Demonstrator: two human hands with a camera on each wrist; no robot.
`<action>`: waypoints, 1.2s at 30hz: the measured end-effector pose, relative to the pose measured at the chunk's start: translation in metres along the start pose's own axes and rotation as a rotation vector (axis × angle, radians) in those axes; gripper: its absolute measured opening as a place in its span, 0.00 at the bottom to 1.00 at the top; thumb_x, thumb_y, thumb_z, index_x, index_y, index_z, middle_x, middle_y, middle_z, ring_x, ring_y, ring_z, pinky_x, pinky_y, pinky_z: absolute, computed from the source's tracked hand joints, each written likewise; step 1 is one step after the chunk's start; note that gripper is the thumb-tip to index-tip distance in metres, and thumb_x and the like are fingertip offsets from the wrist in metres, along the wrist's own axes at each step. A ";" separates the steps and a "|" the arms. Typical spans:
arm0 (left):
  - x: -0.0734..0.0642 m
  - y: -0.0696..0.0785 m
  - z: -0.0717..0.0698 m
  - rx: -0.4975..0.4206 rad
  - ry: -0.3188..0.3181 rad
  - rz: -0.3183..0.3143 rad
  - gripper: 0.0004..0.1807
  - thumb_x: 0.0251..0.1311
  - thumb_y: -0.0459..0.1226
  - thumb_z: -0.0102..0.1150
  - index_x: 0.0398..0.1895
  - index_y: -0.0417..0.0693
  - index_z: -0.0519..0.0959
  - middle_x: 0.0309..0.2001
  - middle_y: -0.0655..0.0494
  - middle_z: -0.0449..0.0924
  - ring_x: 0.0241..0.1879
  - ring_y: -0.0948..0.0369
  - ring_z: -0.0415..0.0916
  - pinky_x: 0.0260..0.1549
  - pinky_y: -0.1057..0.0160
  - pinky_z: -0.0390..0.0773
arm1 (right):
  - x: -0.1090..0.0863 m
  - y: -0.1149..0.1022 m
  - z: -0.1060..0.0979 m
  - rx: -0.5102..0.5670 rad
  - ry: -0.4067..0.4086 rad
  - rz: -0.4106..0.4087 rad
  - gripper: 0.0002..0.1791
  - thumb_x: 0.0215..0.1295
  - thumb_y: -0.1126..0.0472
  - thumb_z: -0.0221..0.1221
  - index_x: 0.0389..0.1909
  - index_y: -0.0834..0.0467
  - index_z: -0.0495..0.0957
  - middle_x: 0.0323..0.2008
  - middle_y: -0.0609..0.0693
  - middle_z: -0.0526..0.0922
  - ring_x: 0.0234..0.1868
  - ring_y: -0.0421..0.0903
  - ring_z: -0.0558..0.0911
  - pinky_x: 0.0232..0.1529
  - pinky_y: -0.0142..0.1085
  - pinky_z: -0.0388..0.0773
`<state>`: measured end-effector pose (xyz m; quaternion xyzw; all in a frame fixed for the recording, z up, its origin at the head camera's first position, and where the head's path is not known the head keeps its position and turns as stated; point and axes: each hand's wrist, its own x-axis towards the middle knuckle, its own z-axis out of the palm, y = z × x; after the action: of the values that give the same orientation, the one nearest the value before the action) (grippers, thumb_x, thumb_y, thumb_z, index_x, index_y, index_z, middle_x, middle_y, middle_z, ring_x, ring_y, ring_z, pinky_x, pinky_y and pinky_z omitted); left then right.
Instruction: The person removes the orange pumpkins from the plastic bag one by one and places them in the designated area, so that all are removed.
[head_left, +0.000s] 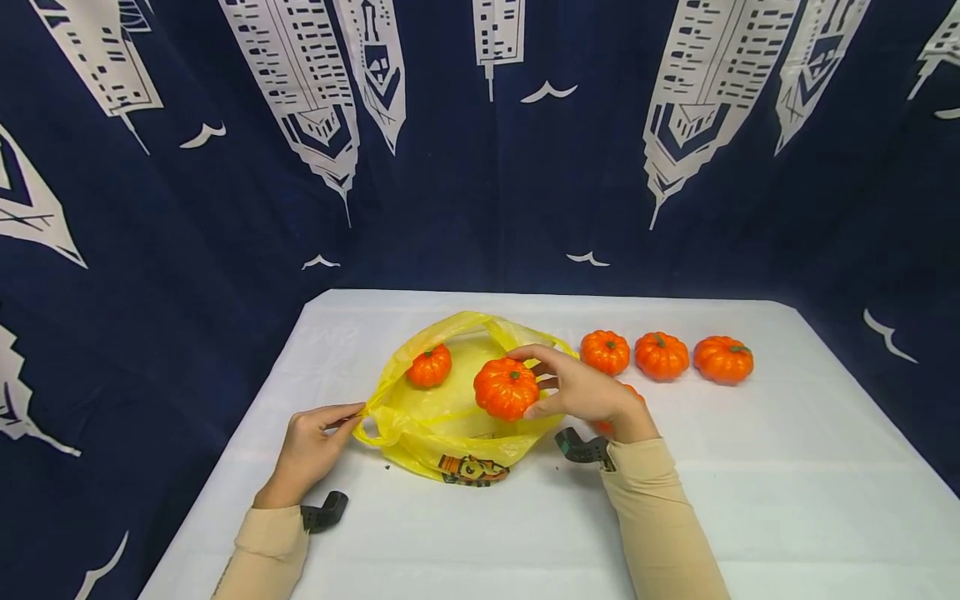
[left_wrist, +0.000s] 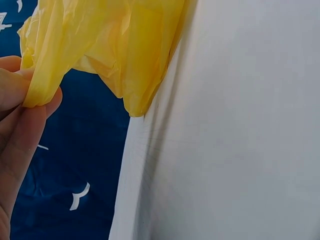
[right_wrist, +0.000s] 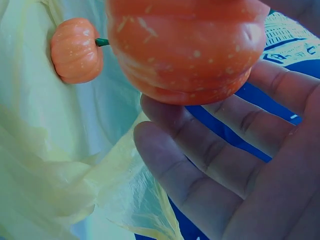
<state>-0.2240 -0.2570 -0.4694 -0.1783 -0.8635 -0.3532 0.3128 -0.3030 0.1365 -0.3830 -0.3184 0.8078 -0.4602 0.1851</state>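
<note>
A yellow plastic bag (head_left: 457,425) lies spread on the table with its mouth gaping. My left hand (head_left: 313,450) pinches the bag's left handle between thumb and fingers; the left wrist view shows the folded yellow plastic (left_wrist: 45,75) in that pinch. Over the bag's opening, my right hand (head_left: 585,390) grips a small orange pumpkin (head_left: 507,389) with a green stem. Another pumpkin (head_left: 429,367) sits inside the bag at the left, visible also in the right wrist view as a smaller pumpkin (right_wrist: 77,50).
Three orange pumpkins stand in a row at the back right: a left one (head_left: 604,352), a middle one (head_left: 662,356) and a right one (head_left: 723,359). Another pumpkin (head_left: 632,390) is mostly hidden behind my right wrist. A white cloth (head_left: 810,467) covers the table.
</note>
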 end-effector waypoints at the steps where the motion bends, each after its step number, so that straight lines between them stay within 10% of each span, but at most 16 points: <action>1: 0.000 0.000 0.000 -0.001 0.002 0.001 0.16 0.43 0.19 0.73 0.38 0.37 0.89 0.35 0.47 0.90 0.33 0.63 0.87 0.37 0.85 0.78 | -0.001 -0.001 -0.001 -0.003 0.000 -0.003 0.42 0.56 0.66 0.72 0.71 0.51 0.64 0.69 0.54 0.68 0.65 0.58 0.71 0.70 0.58 0.68; 22: -0.002 -0.002 0.000 -0.007 -0.001 -0.017 0.16 0.43 0.19 0.73 0.39 0.37 0.89 0.35 0.47 0.90 0.31 0.57 0.87 0.35 0.84 0.79 | -0.034 0.007 -0.026 -0.023 0.052 -0.033 0.43 0.57 0.68 0.70 0.73 0.56 0.63 0.71 0.59 0.66 0.65 0.62 0.72 0.66 0.58 0.72; 36: -0.001 0.000 -0.001 0.000 -0.001 -0.018 0.16 0.43 0.19 0.73 0.38 0.36 0.88 0.35 0.46 0.90 0.31 0.57 0.87 0.34 0.84 0.79 | -0.058 0.019 -0.044 0.002 0.153 -0.039 0.43 0.54 0.63 0.73 0.72 0.52 0.67 0.72 0.55 0.66 0.68 0.62 0.71 0.59 0.29 0.78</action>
<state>-0.2228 -0.2577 -0.4700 -0.1710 -0.8652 -0.3559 0.3090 -0.2938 0.2110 -0.3766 -0.2975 0.8128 -0.4877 0.1141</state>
